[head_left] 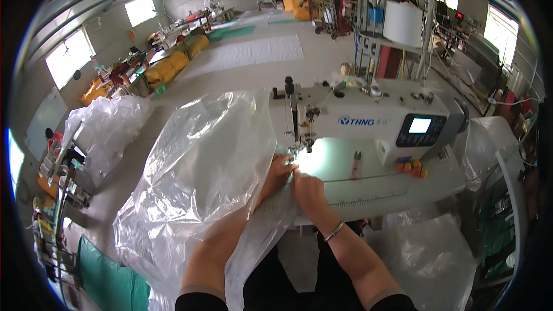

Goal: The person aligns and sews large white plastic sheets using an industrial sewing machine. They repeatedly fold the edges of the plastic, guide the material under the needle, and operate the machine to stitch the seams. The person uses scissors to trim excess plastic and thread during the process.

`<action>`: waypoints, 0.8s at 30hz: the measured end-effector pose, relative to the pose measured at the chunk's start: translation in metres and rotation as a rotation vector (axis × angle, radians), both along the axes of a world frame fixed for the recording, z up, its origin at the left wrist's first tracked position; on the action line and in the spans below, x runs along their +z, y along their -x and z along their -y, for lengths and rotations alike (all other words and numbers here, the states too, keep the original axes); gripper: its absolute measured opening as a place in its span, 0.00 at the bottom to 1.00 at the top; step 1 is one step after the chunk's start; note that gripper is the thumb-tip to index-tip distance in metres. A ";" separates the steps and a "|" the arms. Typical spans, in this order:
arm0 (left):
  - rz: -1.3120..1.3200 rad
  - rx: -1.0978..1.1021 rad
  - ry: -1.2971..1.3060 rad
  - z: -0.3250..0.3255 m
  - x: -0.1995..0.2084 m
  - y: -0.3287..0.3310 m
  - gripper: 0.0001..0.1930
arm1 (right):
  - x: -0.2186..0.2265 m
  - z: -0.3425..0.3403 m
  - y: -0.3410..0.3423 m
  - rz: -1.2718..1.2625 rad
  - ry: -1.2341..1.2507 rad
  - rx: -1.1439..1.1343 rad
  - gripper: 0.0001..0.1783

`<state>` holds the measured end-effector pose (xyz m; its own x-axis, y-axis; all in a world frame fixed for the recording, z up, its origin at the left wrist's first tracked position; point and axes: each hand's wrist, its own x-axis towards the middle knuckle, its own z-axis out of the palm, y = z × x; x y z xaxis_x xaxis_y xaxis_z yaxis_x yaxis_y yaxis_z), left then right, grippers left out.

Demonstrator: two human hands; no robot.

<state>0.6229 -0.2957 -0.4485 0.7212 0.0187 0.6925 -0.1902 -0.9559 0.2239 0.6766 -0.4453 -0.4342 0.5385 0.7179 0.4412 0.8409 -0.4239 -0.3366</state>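
Observation:
A white sewing machine (363, 116) stands in front of me, its lamp lighting the needle area. A large sheet of clear plastic film (201, 144) is bunched left of the machine head and hangs over the table's front edge. My left hand (279, 173) is closed on the film's edge beside the presser foot, its forearm partly covered by film. Just to the right, my right hand (308, 192) pinches the same edge with fingers together. The fingertips of both hands nearly meet below the needle; the exact grip is small and partly hidden.
Thread snips (356, 165) with pink handles and several small orange and yellow pieces (412, 167) lie on the machine bed. More clear film (429, 253) is heaped below right, and another pile (109, 126) sits at left. A white thread cone (402, 23) stands behind the machine.

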 end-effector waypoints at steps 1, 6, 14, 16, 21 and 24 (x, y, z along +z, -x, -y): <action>-0.010 -0.010 0.013 -0.003 -0.003 0.000 0.13 | 0.002 -0.001 0.001 -0.004 -0.010 0.001 0.08; -0.089 0.007 0.053 0.009 0.009 -0.001 0.17 | 0.016 0.035 -0.016 -0.186 -0.240 0.183 0.15; -0.212 0.071 0.015 0.006 0.018 0.016 0.19 | 0.233 0.216 0.010 0.029 -0.753 0.545 0.09; -0.200 0.039 0.024 0.010 0.017 0.005 0.19 | 0.252 0.234 0.004 0.028 -0.827 0.902 0.13; -0.202 0.097 0.001 0.006 0.017 0.012 0.19 | 0.269 0.235 0.009 -0.161 -0.893 0.985 0.07; -0.232 0.079 0.023 0.012 0.027 0.008 0.19 | 0.272 0.244 -0.009 -0.138 -0.763 1.137 0.08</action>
<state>0.6152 -0.3080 -0.4220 0.8565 0.0955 0.5073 -0.0559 -0.9598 0.2751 0.6858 -0.6896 -0.1618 -0.1056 0.3952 0.9125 0.5385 0.7942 -0.2816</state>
